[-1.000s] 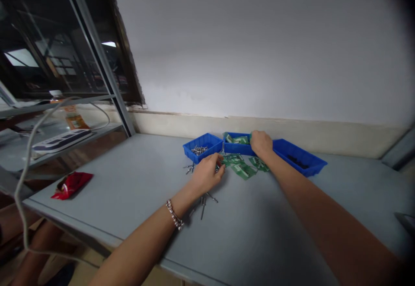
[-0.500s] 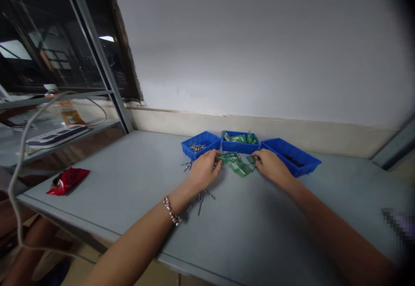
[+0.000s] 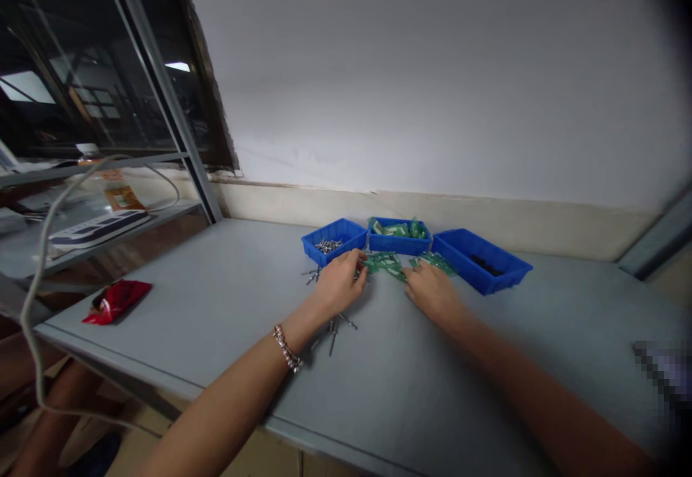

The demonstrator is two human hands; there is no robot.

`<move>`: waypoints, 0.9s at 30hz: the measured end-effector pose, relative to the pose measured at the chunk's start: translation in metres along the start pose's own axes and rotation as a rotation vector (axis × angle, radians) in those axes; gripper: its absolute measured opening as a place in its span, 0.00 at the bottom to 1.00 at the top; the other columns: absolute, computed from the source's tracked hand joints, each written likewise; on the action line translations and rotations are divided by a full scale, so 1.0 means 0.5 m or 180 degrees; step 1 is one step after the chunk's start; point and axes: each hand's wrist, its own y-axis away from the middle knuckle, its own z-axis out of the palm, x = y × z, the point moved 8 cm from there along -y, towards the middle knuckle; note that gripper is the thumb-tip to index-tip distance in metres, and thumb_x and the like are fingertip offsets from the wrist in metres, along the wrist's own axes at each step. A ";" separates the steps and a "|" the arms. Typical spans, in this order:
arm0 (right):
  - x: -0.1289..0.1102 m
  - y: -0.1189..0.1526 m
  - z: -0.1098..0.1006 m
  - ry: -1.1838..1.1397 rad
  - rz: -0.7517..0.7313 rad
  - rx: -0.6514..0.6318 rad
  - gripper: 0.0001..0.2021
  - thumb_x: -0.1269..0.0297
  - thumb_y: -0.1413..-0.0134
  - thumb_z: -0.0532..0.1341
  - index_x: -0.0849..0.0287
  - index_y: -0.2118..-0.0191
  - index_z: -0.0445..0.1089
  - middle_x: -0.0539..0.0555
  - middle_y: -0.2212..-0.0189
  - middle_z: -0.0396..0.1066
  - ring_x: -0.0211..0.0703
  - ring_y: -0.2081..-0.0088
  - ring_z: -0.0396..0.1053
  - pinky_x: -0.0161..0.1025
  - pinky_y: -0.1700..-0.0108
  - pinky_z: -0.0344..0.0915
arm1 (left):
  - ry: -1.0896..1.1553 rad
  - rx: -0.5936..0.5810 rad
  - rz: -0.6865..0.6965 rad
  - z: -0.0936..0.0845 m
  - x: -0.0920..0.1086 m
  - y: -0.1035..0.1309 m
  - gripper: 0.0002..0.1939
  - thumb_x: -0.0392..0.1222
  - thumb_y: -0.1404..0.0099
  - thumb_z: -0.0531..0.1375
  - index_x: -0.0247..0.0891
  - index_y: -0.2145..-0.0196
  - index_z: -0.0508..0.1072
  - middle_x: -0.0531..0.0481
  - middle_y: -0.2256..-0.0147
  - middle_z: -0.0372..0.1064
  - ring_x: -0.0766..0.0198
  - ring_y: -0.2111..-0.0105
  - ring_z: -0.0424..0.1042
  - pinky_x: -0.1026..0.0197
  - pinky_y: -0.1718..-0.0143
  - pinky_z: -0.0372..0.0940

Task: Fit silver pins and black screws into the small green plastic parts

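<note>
My left hand (image 3: pixel 340 282), with a bead bracelet at the wrist, is closed at the left end of some green packets (image 3: pixel 385 262); what its fingers hold is too small to tell. My right hand (image 3: pixel 431 288) rests at the right side of these packets, its fingers bent down on them, and whether it grips one is unclear. More green packets (image 3: pixel 440 262) lie just beyond it. Loose metal rivets (image 3: pixel 332 334) lie below my left hand, others (image 3: pixel 312 274) to its left. Behind stand a blue bin of metal parts (image 3: pixel 309 246) and a blue bin of green packets (image 3: pixel 398 245).
A third blue bin (image 3: pixel 459 264) with dark parts stands at the right. On the grey table (image 3: pixel 216 304) a red packet (image 3: pixel 117 301) lies far left. A power strip (image 3: pixel 97 230) and a bottle (image 3: pixel 120 192) stand on the side shelf. A person's leg shows lower left.
My right hand has moved left and slightly down onto the green packets, uncovering packets beyond it. My left hand has hardly moved.
</note>
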 end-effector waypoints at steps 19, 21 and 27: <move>-0.025 0.015 0.044 -0.5599 0.1064 -0.0617 0.10 0.65 0.59 0.65 0.62 0.67 0.71 0.54 0.71 0.71 0.36 0.72 0.68 0.36 0.67 0.64 | 0.2088 -0.0863 -0.0722 0.051 -0.005 -0.001 0.11 0.42 0.44 0.56 0.33 0.79 0.65 0.53 0.81 0.60 0.71 0.79 0.56 0.66 0.79 0.52; -0.023 0.016 0.044 -0.5527 0.1089 -0.0634 0.10 0.64 0.58 0.64 0.62 0.67 0.71 0.55 0.71 0.71 0.36 0.72 0.68 0.36 0.68 0.64 | 0.2132 -0.0868 -0.0764 0.052 -0.007 -0.001 0.10 0.41 0.44 0.56 0.33 0.79 0.64 0.53 0.81 0.60 0.71 0.79 0.57 0.66 0.78 0.52; -0.015 0.015 0.043 -0.5178 0.1078 -0.0532 0.07 0.62 0.55 0.61 0.62 0.72 0.71 0.54 0.76 0.69 0.35 0.75 0.65 0.33 0.75 0.59 | 0.2289 -0.0860 -0.0817 0.052 -0.005 -0.003 0.10 0.39 0.43 0.55 0.34 0.79 0.64 0.53 0.82 0.59 0.71 0.80 0.58 0.66 0.79 0.53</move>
